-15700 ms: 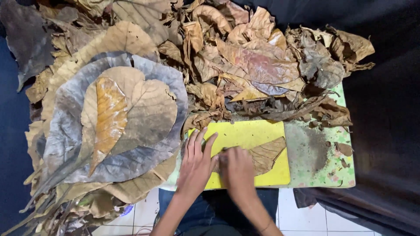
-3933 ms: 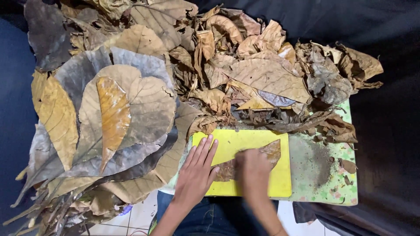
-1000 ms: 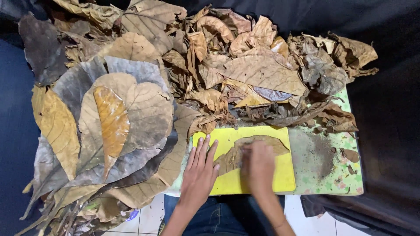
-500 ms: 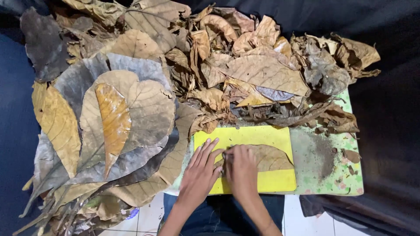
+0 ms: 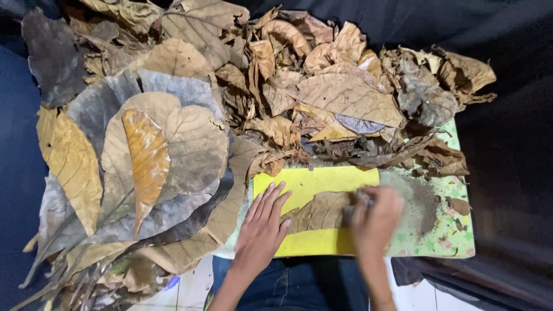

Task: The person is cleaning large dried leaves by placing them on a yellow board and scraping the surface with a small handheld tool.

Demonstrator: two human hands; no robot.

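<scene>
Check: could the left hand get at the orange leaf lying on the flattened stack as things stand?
Probably yes. The left hand lies flat on the yellow sheet, and the orange leaf sits uncovered on top of the stack beside it.

Black cloth [image 5: 507, 173] backdrop, white tiled floor [image 5: 193, 288], dim light

Left hand [image 5: 263, 230] flat, fingers spread; right hand [image 5: 375, 217] blurred.

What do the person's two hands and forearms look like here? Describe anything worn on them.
Both the left hand and the right hand are bare: no gloves, and no sleeves on the forearms in view. No rings, watch or bands can be made out. The right hand is blurred.
</scene>
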